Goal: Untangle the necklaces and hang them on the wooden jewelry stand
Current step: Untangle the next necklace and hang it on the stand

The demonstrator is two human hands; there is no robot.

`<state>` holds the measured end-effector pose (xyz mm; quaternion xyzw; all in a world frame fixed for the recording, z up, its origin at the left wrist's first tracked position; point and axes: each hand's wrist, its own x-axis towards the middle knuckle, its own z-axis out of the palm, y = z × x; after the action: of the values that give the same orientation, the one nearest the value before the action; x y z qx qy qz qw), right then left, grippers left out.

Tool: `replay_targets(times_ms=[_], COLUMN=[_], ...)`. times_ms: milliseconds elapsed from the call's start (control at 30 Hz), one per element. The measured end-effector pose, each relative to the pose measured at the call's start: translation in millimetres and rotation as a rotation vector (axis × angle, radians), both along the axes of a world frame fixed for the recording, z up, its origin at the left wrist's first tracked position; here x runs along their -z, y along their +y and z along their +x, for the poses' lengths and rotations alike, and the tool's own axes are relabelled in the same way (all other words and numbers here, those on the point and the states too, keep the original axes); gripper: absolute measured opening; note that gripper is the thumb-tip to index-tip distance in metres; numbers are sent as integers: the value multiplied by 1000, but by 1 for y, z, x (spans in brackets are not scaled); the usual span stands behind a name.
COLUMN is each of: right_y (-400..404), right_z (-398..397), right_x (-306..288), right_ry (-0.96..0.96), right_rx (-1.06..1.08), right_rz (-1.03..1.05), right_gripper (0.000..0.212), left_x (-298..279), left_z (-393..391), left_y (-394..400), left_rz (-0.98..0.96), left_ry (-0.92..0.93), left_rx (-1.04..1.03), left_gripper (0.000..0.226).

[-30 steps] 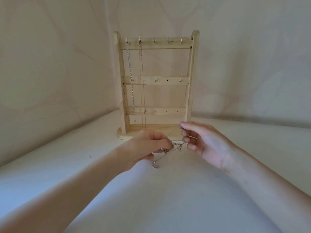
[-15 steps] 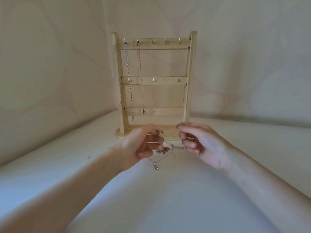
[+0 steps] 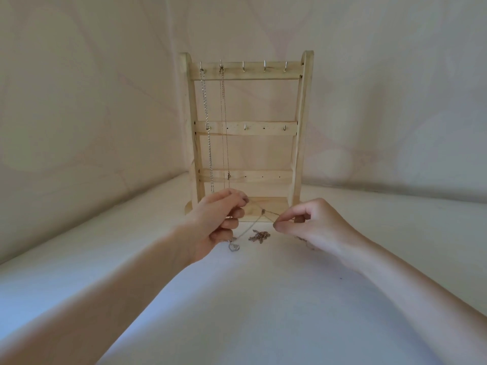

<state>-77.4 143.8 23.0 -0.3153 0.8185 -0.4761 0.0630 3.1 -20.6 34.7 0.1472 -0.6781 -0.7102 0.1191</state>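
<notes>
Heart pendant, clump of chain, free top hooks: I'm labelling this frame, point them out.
heart pendant (image 3: pixel 233 246), head view, its middle.
clump of chain (image 3: pixel 260 236), head view, centre of tangle.
free top hook (image 3: pixel 243 67), head view, third hook's shank.

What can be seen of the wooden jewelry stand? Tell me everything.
The wooden jewelry stand is pale, unfinished-looking wood, upright on the white surface against the wall. Two side posts join three crossbars above a rounded base. The top bar carries five small metal hooks, the middle bar three, with small holes between them. A silver chain hangs from the leftmost top hook, a thinner chain from the second. The other hooks are bare. The left hand partly covers its base.
</notes>
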Motion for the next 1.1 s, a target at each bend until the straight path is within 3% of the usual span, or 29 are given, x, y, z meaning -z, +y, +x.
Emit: replay_targets(times_ms=[267, 533, 667, 900, 1000, 1100], right_y=[0, -6, -9, -7, -6, -5], right_z=[5, 4, 7, 16, 20, 20], right_x=[-2, 0, -1, -5, -7, -8], right_ry=[59, 115, 234, -108, -329, -380], right_rx=[-64, -57, -123, -355, -474, -482], right_rz=[169, 81, 141, 56, -67, -112], right_gripper=[10, 6, 19, 7, 11, 10], left_x=[1, -5, -13, -27, -28, -27], left_z=[3, 10, 13, 16, 16, 16], left_y=[11, 21, 24, 18, 16, 14], left_rz=[-384, -347, -213, 49, 79, 71], left_ry=[-49, -6, 99, 206, 213, 205], left_rx=[-116, 19, 89, 121, 119, 106], left_gripper=[21, 27, 27, 19, 18, 18])
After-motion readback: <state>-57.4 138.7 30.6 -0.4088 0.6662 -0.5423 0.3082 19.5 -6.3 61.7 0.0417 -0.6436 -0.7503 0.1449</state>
